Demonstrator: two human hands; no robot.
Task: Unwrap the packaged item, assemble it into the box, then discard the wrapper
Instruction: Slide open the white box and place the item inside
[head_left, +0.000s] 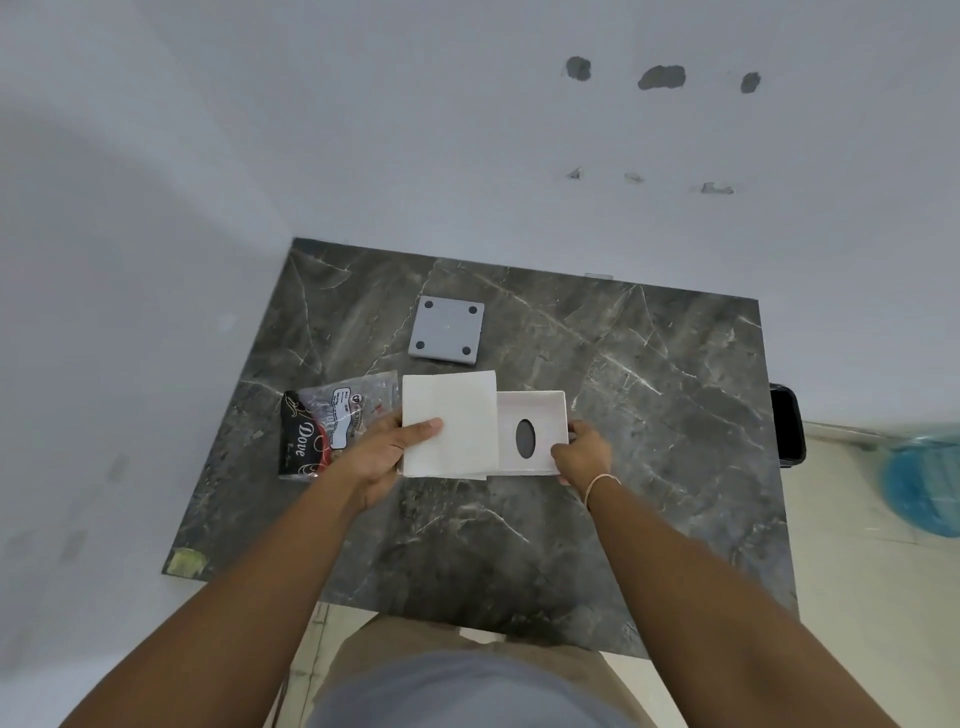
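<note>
At the middle of the marble counter (649, 395), my left hand (387, 457) pinches the white tissue stack (457, 415), thumb on top, while my right hand (584, 452) grips the open white box (545, 410) beside it. The wrapper (322, 421) lies near the left edge.

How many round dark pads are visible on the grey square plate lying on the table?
4, one near each corner of the grey square plate: far left, far right, near left, near right. None look hidden.
</note>
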